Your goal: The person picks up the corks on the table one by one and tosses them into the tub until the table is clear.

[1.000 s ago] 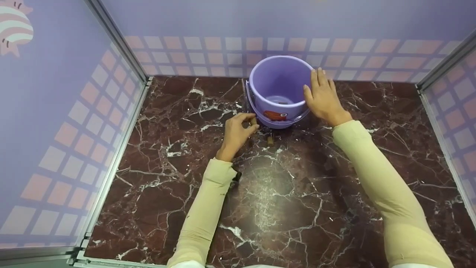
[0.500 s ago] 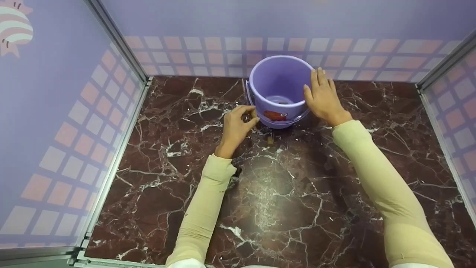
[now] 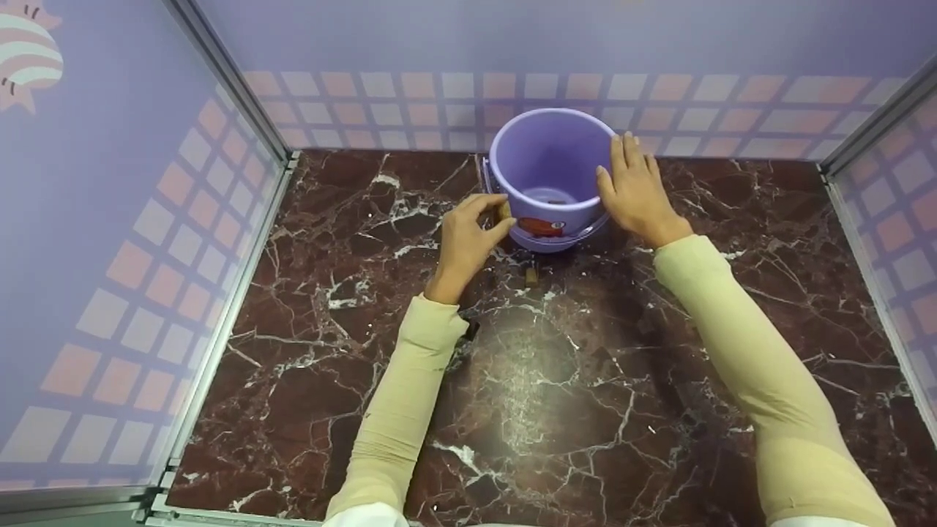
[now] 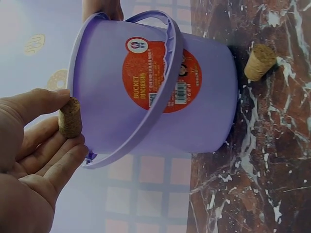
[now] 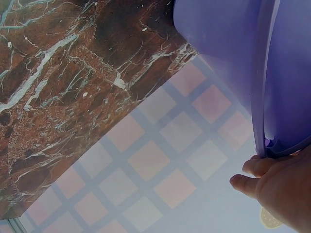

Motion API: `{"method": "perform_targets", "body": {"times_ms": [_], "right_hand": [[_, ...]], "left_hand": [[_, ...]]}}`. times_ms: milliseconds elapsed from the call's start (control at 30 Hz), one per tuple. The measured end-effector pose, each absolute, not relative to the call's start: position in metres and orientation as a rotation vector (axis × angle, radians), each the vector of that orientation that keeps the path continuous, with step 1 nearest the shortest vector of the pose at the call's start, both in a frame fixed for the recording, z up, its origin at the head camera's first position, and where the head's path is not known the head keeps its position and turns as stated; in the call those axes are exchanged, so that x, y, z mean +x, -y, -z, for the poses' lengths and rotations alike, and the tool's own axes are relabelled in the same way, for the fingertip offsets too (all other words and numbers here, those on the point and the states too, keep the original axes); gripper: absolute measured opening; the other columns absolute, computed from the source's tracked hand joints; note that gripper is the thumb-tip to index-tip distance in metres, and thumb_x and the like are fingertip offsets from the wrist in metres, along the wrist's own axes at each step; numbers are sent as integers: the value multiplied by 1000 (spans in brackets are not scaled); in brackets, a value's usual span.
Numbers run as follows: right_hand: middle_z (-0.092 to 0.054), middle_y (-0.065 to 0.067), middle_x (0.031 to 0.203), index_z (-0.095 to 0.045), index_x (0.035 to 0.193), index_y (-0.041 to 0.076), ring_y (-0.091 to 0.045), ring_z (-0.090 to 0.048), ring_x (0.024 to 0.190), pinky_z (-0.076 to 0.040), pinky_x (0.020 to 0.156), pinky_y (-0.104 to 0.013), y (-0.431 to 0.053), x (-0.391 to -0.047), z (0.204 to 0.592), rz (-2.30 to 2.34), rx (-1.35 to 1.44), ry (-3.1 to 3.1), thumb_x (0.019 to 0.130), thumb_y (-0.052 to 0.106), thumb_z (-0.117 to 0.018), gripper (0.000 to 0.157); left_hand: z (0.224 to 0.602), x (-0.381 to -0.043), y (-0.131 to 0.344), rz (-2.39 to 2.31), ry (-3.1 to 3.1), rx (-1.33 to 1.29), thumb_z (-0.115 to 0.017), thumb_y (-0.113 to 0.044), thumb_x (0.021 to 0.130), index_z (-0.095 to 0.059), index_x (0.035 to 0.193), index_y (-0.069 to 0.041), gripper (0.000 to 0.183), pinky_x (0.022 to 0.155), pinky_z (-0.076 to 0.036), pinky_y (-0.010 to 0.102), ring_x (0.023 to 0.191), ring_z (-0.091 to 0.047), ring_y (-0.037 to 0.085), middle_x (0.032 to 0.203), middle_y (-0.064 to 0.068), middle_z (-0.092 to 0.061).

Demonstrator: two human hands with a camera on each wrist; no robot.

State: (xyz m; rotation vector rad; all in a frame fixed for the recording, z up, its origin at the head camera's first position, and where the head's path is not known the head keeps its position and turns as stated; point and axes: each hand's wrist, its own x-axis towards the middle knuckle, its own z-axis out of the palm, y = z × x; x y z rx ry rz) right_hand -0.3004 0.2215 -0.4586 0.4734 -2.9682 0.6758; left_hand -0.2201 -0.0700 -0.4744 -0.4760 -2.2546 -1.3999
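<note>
My left hand [image 3: 464, 245] pinches a brown cork [image 4: 71, 120] between thumb and fingertips, in front of the left side of a purple bucket [image 3: 523, 179]. In the left wrist view the cork is held near the height of the bucket's rim, outside it. My right hand [image 3: 639, 194] rests on the right side of the rim with its fingers straight. A second cork [image 3: 531, 277] stands on the tabletop just in front of the bucket. Something small and dark [image 3: 558, 202] shows at the bucket's bottom, too small to name.
The bucket's handle [image 4: 158, 104] hangs down across its front, over a red label [image 4: 138, 73]. Purple panels with pink and white squares [image 3: 419, 86] enclose the dark red marbled tabletop [image 3: 351, 380] at the back and sides.
My left hand has raised the cork from low beside the bucket to near the upper part of its front left side. My right hand has stayed on the rim.
</note>
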Motion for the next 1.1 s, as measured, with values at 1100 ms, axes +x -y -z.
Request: {"method": "perform_targets", "body": {"times_ms": [1100], "right_hand": [[-8,-34,171,-12,164,-12,-46,-5,160,0,130,-56,-222,-300,459,-665,468,2974,110,31,-29,71]], "left_hand": [[443,-235,56,1420,2177,-530,-87,0,86,-77,115,7,32,91,-57,23,98,-72,25,105,15,-76]]}}
